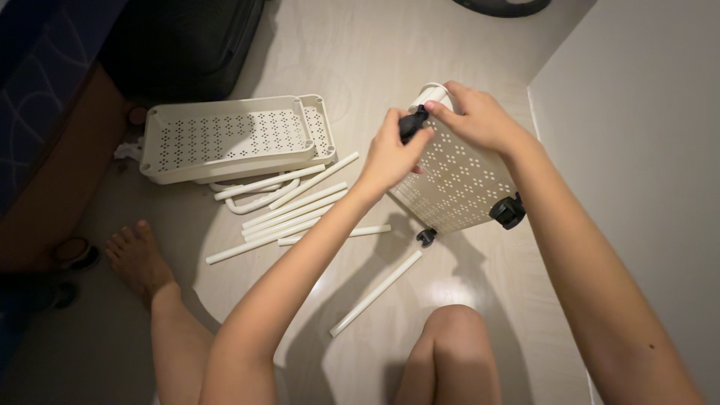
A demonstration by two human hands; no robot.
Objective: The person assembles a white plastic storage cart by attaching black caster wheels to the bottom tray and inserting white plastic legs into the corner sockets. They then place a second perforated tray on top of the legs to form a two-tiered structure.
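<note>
Left hand (390, 154) pinches black caster wheel (412, 124) at upper corner of perforated white tray (461, 184). Right hand (480, 116) clamps same tray's top edge, tray tilted upright on floor (450, 285) near right wall. Two more casters (508, 211) on lower edge. White tubes (292, 210) scattered mid-floor; stacked trays (232, 139) toward far left.

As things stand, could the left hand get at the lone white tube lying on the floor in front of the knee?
Probably yes. The left hand is pinching a black caster on the perforated tray, but the floor between it and the tube looks bare; it would need to let go first.
</note>
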